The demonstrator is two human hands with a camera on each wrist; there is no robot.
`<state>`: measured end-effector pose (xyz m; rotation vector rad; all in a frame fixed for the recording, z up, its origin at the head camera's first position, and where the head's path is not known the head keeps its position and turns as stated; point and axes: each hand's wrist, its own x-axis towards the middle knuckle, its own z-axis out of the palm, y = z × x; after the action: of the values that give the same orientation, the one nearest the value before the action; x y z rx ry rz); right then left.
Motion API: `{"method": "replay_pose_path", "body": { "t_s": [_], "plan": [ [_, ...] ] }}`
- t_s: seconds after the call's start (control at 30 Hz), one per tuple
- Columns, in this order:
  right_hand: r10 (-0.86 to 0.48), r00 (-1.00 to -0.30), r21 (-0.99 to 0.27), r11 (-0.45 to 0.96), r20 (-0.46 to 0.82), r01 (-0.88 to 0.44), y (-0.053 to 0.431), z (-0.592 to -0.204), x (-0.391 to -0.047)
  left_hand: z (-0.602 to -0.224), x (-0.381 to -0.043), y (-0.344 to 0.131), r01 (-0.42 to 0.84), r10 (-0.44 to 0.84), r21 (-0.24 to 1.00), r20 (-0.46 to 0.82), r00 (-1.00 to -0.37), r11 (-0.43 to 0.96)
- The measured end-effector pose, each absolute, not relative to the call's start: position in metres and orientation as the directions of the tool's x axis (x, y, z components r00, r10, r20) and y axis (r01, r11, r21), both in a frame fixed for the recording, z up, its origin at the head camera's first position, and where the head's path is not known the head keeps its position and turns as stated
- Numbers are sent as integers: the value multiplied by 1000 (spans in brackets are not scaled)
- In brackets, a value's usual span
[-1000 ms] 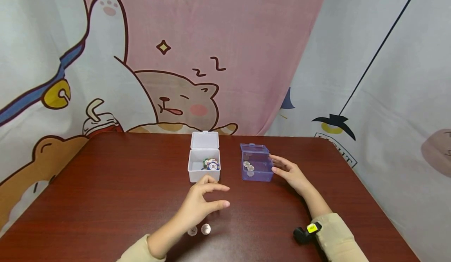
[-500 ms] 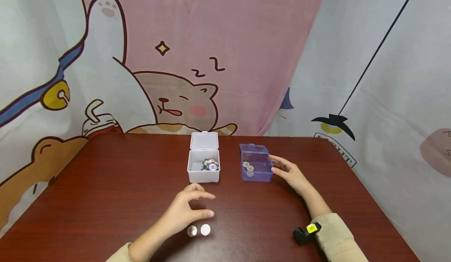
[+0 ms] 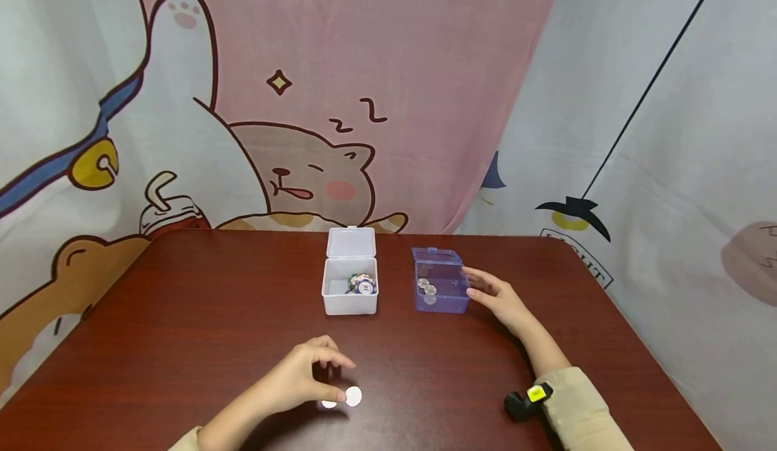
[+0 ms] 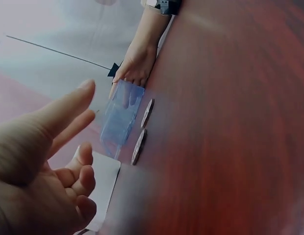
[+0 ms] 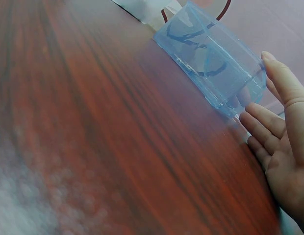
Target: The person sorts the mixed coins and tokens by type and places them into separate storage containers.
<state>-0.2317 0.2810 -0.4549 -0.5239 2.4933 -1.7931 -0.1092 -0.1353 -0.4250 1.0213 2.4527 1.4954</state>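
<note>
Two silver coins lie side by side on the table; the right coin shows whole, while the left coin is partly covered by my left thumb in the head view. My left hand hovers over them, thumb and forefinger apart with nothing between. Its other fingers curl loosely in the left wrist view. A see-through blue box with its lid up holds several coins on its left side. At that box's right wall rests my right hand, fingers extended and thumb by the front corner.
A white box, lid raised, stands left of the blue one with several poker chips in it. A black strapped device sits at the right wrist. Behind the table hangs a printed curtain.
My left hand has moved down and left from in front of the white box to the two coins, its thumb and forefinger drawing somewhat closer. The right hand stays at the blue box.
</note>
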Motion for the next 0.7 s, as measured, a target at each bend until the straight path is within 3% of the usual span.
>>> {"method": "replay_pose_path", "body": {
  "t_s": [0.7],
  "plan": [
    [-291, -947, -928, 298, 137, -226, 269, -427, -216, -429, -110, -148, 454, 617, 771, 102, -780, 447]
  ]
}}
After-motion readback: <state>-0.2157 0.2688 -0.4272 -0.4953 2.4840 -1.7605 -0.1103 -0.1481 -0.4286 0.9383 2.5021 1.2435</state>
